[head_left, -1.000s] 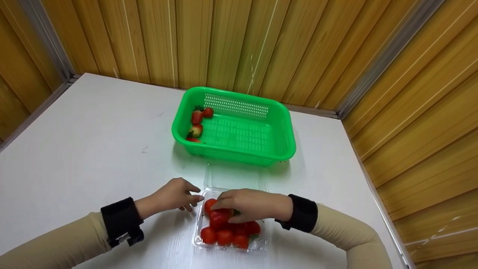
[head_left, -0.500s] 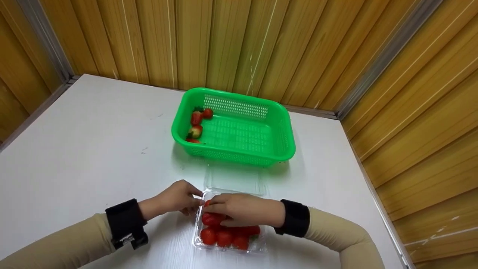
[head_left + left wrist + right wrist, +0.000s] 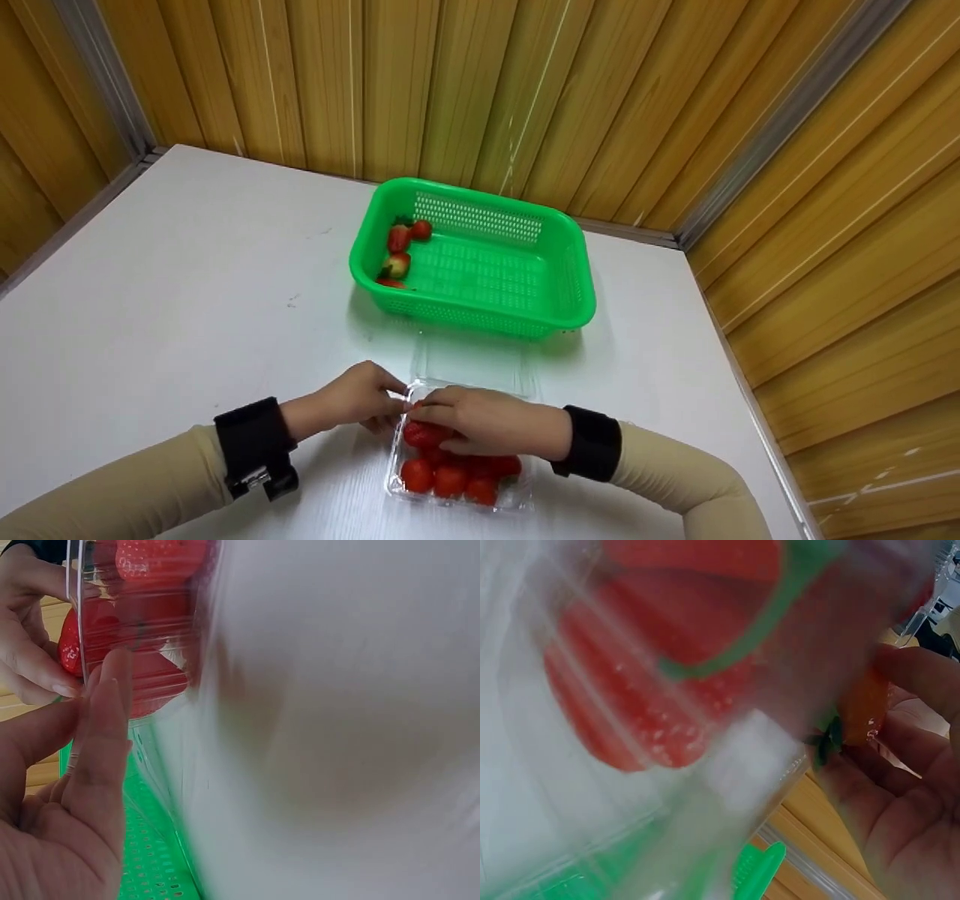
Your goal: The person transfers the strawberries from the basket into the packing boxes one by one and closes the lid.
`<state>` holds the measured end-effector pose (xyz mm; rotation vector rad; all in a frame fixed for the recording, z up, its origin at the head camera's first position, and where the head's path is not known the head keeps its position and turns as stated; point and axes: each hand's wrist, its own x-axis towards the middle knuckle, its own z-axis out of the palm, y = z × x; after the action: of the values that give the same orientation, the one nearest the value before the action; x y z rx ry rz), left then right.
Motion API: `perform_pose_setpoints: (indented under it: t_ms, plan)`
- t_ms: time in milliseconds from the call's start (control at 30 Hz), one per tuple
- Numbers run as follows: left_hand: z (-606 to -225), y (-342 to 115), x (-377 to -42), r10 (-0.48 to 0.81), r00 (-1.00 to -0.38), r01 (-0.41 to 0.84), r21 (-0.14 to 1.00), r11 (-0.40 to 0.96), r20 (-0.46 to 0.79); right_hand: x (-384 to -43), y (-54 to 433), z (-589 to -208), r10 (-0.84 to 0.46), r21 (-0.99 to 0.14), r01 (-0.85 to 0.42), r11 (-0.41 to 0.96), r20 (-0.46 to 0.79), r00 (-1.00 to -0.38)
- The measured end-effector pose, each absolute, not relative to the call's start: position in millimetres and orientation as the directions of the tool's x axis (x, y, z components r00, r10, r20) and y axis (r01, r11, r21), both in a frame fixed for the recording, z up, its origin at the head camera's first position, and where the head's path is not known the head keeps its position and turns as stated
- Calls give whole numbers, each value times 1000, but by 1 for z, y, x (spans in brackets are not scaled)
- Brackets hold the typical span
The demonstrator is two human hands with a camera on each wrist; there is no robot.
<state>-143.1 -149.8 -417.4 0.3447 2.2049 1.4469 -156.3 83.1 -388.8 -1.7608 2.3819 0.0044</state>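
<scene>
Pinching a strawberry [image 3: 864,709] in the curled right grip [image 3: 487,424], at the far left part of a clear box [image 3: 517,493] with red berries [image 3: 450,480] in it, and pinching the box's left rim between the thumb and fingers of the left grip [image 3: 358,394]. Set on the white worktop [image 3: 225,262] near a green basket [image 3: 472,304], with open lid [image 3: 476,364] laid flat between box and basket.

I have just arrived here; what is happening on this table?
A person is handling strawberries in a clear plastic box. The right hand grips one strawberry there; the left hand touches the box's side. The lid is open, and a green basket beyond holds a few more.
</scene>
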Motion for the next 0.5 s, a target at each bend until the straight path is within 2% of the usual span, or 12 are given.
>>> perform_pose_setpoints:
  t_ms: [333,500]
  plan:
    - [-418,-148,-143,438,-852,-85,902,422,-285,-155,89,-388,-953,-120,-951,283,-145,-265]
    - [-417,-146,-143,413,-868,-81,899,431,-276,-156,92,-386,-945,-124,-944,305,-166,-283]
